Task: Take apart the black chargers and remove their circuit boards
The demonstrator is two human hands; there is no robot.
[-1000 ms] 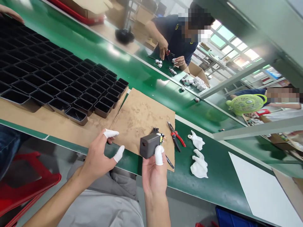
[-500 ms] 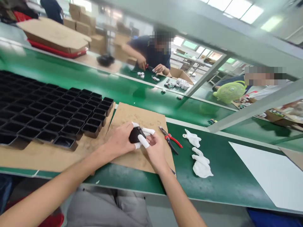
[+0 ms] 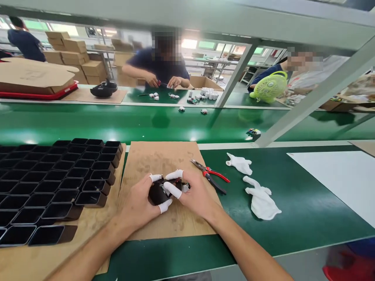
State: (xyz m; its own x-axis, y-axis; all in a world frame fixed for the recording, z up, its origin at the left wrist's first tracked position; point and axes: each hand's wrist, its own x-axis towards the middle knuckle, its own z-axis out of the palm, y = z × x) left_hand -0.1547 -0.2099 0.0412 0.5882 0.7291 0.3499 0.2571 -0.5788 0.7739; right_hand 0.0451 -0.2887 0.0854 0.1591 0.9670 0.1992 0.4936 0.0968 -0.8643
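Observation:
My left hand (image 3: pixel 140 199), with white finger cots on thumb and forefinger, is wrapped round a small black plastic housing (image 3: pixel 157 193). My right hand (image 3: pixel 191 191), also in finger cots, pinches the housing's right side, where small black and silvery parts (image 3: pixel 185 187) show between the fingers; their kind I cannot make out. Both hands are above a cardboard sheet (image 3: pixel 164 156). Pliers (image 3: pixel 208 171) with one red and one black handle lie right of my right hand, jaws on the cardboard. White cloth gloves (image 3: pixel 263 203) lie further right.
Rows of black open-topped plastic cases (image 3: pixel 58 179) stand on cardboard to the left. Beyond the green belt (image 3: pixel 125 121), a co-worker (image 3: pixel 164 66) handles small parts. A metal post (image 3: pixel 310 89) slants down at right. A green fan (image 3: pixel 269 86) and a white sheet (image 3: pixel 336 179) are there too.
The view has levelled and swung, so the bench sits straighter. Both hands stay on the black housing, which has turned; silvery parts now show at its right side.

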